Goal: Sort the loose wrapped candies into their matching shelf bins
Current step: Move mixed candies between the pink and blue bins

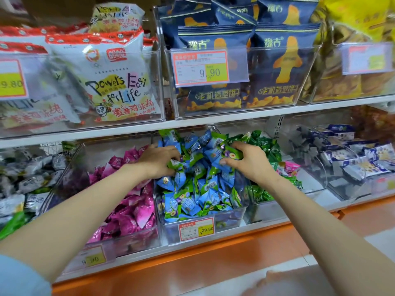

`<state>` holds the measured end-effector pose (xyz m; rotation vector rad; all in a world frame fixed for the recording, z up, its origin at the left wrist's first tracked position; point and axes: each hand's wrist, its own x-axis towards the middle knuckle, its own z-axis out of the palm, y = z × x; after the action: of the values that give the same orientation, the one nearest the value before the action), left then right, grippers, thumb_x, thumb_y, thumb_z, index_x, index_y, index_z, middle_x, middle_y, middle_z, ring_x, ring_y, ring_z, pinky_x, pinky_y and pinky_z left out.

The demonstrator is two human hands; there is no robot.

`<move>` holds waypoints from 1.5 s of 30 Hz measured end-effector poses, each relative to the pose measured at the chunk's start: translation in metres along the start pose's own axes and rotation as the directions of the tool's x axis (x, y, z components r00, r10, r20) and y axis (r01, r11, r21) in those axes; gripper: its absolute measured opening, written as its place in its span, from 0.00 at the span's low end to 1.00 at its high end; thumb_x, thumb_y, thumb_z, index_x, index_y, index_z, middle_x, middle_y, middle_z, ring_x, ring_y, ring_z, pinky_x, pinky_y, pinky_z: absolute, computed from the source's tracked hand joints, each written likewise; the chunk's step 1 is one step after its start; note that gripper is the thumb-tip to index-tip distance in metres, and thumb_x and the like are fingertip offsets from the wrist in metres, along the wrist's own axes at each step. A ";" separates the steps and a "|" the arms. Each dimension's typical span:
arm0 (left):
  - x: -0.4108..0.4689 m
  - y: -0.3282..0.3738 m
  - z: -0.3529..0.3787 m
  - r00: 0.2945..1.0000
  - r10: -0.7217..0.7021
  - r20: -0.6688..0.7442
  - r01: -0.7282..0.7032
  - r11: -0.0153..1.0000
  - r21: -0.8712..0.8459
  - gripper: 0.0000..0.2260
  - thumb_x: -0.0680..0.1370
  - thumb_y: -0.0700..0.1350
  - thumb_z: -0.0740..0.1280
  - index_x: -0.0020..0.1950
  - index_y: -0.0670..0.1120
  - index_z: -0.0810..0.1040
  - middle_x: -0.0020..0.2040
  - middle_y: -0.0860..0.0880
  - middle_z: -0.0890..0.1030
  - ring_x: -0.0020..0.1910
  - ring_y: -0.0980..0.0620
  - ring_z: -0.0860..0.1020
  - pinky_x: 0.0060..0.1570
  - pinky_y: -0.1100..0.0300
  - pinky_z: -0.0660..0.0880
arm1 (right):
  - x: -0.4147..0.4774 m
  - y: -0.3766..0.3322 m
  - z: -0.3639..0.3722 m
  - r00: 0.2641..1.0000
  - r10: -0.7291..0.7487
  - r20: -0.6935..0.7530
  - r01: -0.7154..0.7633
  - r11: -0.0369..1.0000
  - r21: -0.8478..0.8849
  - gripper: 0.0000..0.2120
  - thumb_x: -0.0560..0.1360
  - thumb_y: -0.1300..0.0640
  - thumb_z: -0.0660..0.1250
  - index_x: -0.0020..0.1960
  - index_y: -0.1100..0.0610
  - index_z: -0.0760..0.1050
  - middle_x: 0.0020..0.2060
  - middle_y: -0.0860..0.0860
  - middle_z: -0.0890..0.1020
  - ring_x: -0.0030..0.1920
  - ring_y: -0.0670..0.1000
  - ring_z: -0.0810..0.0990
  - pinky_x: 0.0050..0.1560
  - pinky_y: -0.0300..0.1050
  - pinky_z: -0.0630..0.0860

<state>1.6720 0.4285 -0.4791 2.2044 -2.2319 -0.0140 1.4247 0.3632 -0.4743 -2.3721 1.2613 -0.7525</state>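
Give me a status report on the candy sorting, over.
Left hand down among the blue-green candies, grip unclear. Right hand grips a bunch of them. Stray pink candy lies among the green candies.

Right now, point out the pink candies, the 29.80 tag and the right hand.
pink candies (132, 210), head view, middle of the pile.
29.80 tag (196, 229), head view, centre of the label.
right hand (250, 163), head view, back of the hand.

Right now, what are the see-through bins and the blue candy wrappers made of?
The bin looks like clear, glossy hard plastic: you can see through its wall. The blue candy wrappers look like thin shiny plastic film, crinkled with zigzag edges; maybe foil-lined, hard to tell.
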 end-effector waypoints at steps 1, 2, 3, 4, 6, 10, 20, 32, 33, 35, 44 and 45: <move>0.000 -0.001 0.000 1.000 0.004 0.013 -0.004 1.000 -0.018 0.19 0.73 0.53 0.70 0.63 0.53 0.72 0.66 0.57 0.70 0.64 0.52 0.70 0.68 0.53 0.58 | 0.000 0.000 0.000 1.000 0.006 -0.006 -0.006 1.000 0.009 0.28 0.70 0.47 0.72 0.64 0.60 0.73 0.59 0.58 0.79 0.60 0.59 0.75 0.55 0.48 0.71; -0.001 -0.002 -0.001 1.000 0.009 0.024 -0.008 1.000 -0.023 0.20 0.73 0.53 0.70 0.63 0.53 0.71 0.66 0.56 0.70 0.65 0.52 0.69 0.69 0.52 0.56 | 0.001 0.000 0.000 1.000 0.008 -0.011 -0.008 1.000 0.017 0.28 0.70 0.46 0.72 0.64 0.60 0.73 0.59 0.58 0.79 0.59 0.59 0.76 0.55 0.48 0.71; -0.002 -0.002 -0.001 0.999 0.011 0.031 -0.010 1.000 -0.018 0.20 0.73 0.54 0.69 0.64 0.53 0.71 0.67 0.56 0.69 0.67 0.52 0.68 0.70 0.52 0.55 | 0.001 -0.001 0.000 1.000 0.010 -0.013 -0.010 1.000 0.023 0.28 0.70 0.46 0.72 0.65 0.60 0.73 0.60 0.58 0.79 0.60 0.59 0.76 0.55 0.49 0.72; -0.004 -0.001 -0.002 0.999 0.015 0.033 -0.015 1.000 -0.006 0.21 0.74 0.54 0.69 0.65 0.53 0.71 0.67 0.56 0.68 0.68 0.52 0.67 0.71 0.52 0.53 | 0.002 -0.001 0.000 1.000 0.011 -0.012 -0.011 1.000 0.026 0.29 0.70 0.46 0.72 0.65 0.60 0.72 0.61 0.57 0.78 0.60 0.58 0.75 0.56 0.49 0.72; -0.008 0.002 -0.003 0.999 0.032 0.031 -0.033 0.999 0.024 0.22 0.75 0.52 0.68 0.67 0.52 0.68 0.69 0.55 0.67 0.70 0.51 0.64 0.72 0.51 0.49 | 0.004 -0.002 0.002 1.000 0.012 -0.010 -0.012 1.000 0.021 0.30 0.70 0.45 0.72 0.66 0.61 0.72 0.62 0.56 0.77 0.62 0.58 0.74 0.56 0.49 0.72; -0.021 0.015 -0.001 0.986 0.135 -0.102 -0.133 0.991 0.031 0.20 0.75 0.42 0.64 0.67 0.48 0.68 0.67 0.51 0.66 0.70 0.50 0.63 0.72 0.50 0.48 | 0.010 -0.003 0.012 0.999 0.015 -0.040 -0.018 0.998 -0.063 0.26 0.69 0.41 0.70 0.59 0.58 0.75 0.54 0.53 0.77 0.55 0.57 0.76 0.43 0.43 0.68; -0.018 0.026 0.008 0.919 0.320 0.228 -0.373 0.893 0.251 0.27 0.74 0.61 0.64 0.71 0.58 0.63 0.72 0.56 0.63 0.73 0.53 0.55 0.72 0.45 0.40 | 0.013 -0.002 0.021 0.999 -0.030 -0.043 0.024 0.990 -0.138 0.26 0.71 0.46 0.70 0.66 0.52 0.69 0.63 0.53 0.73 0.63 0.57 0.70 0.51 0.47 0.70; -0.006 0.015 -0.003 0.965 0.206 0.162 -0.245 0.929 0.277 0.20 0.75 0.52 0.66 0.66 0.58 0.68 0.67 0.57 0.66 0.66 0.54 0.64 0.66 0.51 0.55 | 0.008 0.005 0.019 0.993 -0.108 0.057 0.114 0.985 -0.131 0.21 0.72 0.49 0.70 0.63 0.50 0.74 0.65 0.51 0.70 0.65 0.54 0.68 0.57 0.45 0.68; -0.006 0.015 -0.003 0.968 0.202 0.148 -0.236 0.934 0.270 0.20 0.75 0.51 0.66 0.66 0.58 0.68 0.67 0.57 0.66 0.66 0.54 0.64 0.64 0.52 0.56 | 0.008 0.005 0.018 0.992 -0.111 0.068 0.119 0.984 -0.134 0.21 0.72 0.49 0.71 0.63 0.50 0.74 0.65 0.51 0.70 0.66 0.54 0.67 0.59 0.44 0.67; -0.006 0.013 -0.002 0.975 0.195 0.104 -0.214 0.948 0.235 0.18 0.75 0.50 0.66 0.65 0.58 0.69 0.67 0.57 0.67 0.64 0.54 0.66 0.63 0.54 0.57 | 0.008 0.006 0.017 0.990 -0.114 0.088 0.125 0.983 -0.135 0.22 0.71 0.49 0.71 0.64 0.50 0.74 0.66 0.52 0.69 0.67 0.54 0.66 0.61 0.45 0.66; -0.016 0.040 0.000 0.948 0.306 -0.081 -0.307 0.952 0.009 0.14 0.73 0.50 0.69 0.58 0.53 0.73 0.59 0.51 0.67 0.61 0.52 0.63 0.57 0.59 0.57 | 0.009 0.013 0.014 0.985 -0.128 0.120 0.140 0.985 -0.098 0.22 0.72 0.51 0.71 0.65 0.50 0.73 0.66 0.50 0.70 0.64 0.53 0.71 0.58 0.43 0.68; -0.017 0.051 0.001 0.926 0.360 -0.110 -0.365 0.931 -0.024 0.14 0.73 0.50 0.70 0.57 0.52 0.74 0.58 0.51 0.68 0.60 0.52 0.64 0.55 0.60 0.56 | 0.010 0.014 0.012 0.984 -0.132 0.121 0.142 0.987 -0.077 0.21 0.72 0.52 0.71 0.64 0.50 0.74 0.65 0.50 0.72 0.63 0.53 0.72 0.58 0.43 0.68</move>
<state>1.6217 0.4465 -0.4800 1.6945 -2.5124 0.0514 1.4271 0.3479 -0.4885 -2.5531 1.1132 -0.6007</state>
